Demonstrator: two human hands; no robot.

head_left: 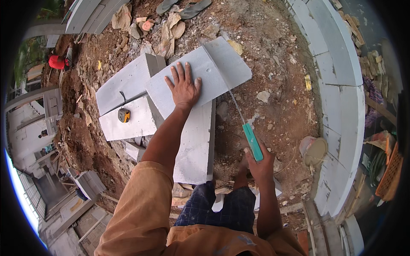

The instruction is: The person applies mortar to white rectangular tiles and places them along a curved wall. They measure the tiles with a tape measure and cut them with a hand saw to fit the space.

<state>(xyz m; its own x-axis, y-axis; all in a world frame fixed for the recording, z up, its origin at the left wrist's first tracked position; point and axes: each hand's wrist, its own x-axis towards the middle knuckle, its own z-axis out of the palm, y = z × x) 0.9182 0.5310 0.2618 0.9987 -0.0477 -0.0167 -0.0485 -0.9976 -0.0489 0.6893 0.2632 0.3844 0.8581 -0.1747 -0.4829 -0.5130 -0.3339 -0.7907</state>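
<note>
Fingers (181, 73) of the left hand (186, 91) are spread wide, unclenched, with the palm laid flat on a pale grey block (216, 85) at the upper centre of the frame. By the right hand (261, 165), right of lower centre, the turquoise handle of a saw (253, 142) is gripped, its blade set across the right part of the block. At the right, a round bucket (316, 150) is seen, its contents too unclear to be told; an orange basket (388, 177) is placed at the lower right. The block is straight-edged, marked by a small pit, and is supported slantwise by other blocks (191, 147).
</note>
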